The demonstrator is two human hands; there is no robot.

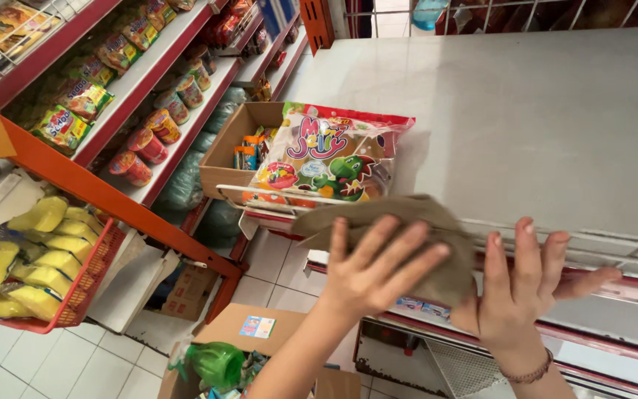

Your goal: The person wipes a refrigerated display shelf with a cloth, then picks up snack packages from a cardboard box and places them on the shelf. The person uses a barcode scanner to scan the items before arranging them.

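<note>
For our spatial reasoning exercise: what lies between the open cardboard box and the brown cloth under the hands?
In the head view, a colourful snack bag lies between the cardboard box and the brown cloth, on the grey shelf.

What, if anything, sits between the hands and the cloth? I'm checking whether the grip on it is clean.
Nothing visible does. The left hand lies flat on top of the folded beige cloth, and the right hand presses against its right end, at the edge of the bare grey metal shelf.

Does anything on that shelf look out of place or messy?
Mostly the big sweets bag: it lies alone on the bare grey shelf, beside an open cardboard box, not lined up like the packets on the red shelves. Both hands press a brown cloth at the edge.
</note>
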